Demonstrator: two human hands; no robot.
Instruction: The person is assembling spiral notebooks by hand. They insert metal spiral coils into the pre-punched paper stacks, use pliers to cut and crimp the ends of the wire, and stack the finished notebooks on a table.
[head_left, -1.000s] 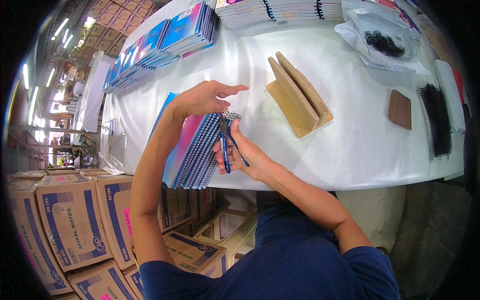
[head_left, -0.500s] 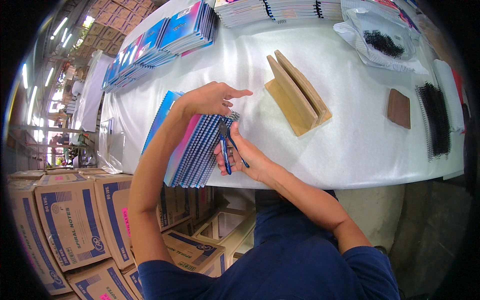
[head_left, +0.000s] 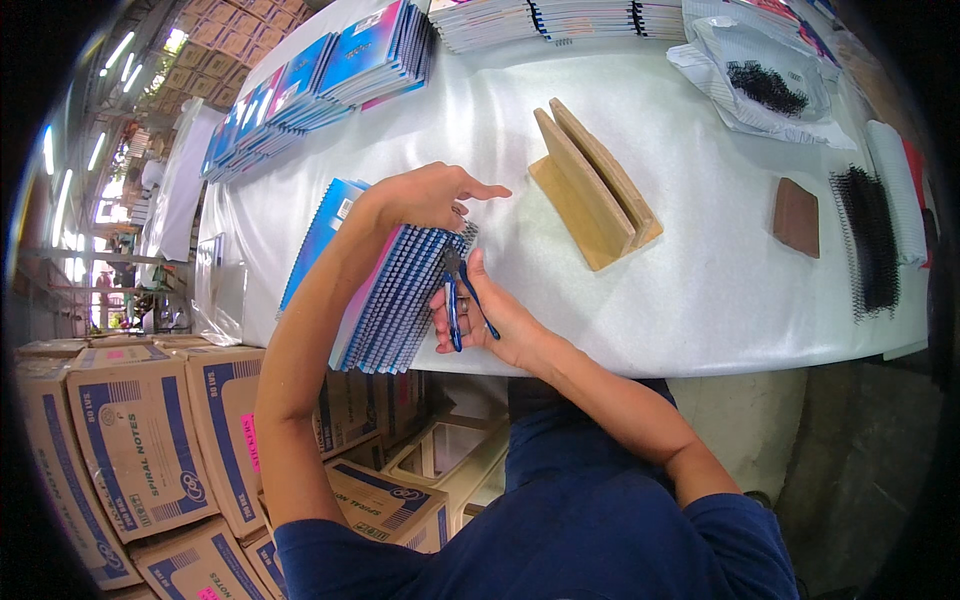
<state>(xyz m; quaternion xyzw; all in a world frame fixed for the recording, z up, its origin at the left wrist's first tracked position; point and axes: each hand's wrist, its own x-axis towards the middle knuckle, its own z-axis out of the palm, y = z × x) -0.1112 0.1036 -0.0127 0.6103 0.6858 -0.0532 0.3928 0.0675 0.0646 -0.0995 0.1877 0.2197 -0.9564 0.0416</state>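
Note:
A leaning row of spiral notebooks (head_left: 395, 300) with blue and pink covers lies at the table's near edge, coils toward the right. My left hand (head_left: 425, 195) arches over its far end, index finger stretched out to the right. The other fingers curl down at the notebooks' coil ends; their tips are partly hidden. In my right hand (head_left: 495, 315) is a pair of blue-handled cutting pliers (head_left: 455, 300). Its jaws point away from me and meet the coils just below my left fingers. The handles stand somewhat apart.
A slotted wooden stand (head_left: 595, 190) is right of my hands. Farther right lie a brown block (head_left: 797, 217), black plastic coils (head_left: 868, 240) and a bag of coils (head_left: 690, 70). More notebooks (head_left: 370, 50) are stacked at the back. Cardboard boxes (head_left: 140, 440) crowd the lower left.
The pliers and my left index finger have shifted very slightly to the right. Both hands otherwise keep their places at the notebooks.

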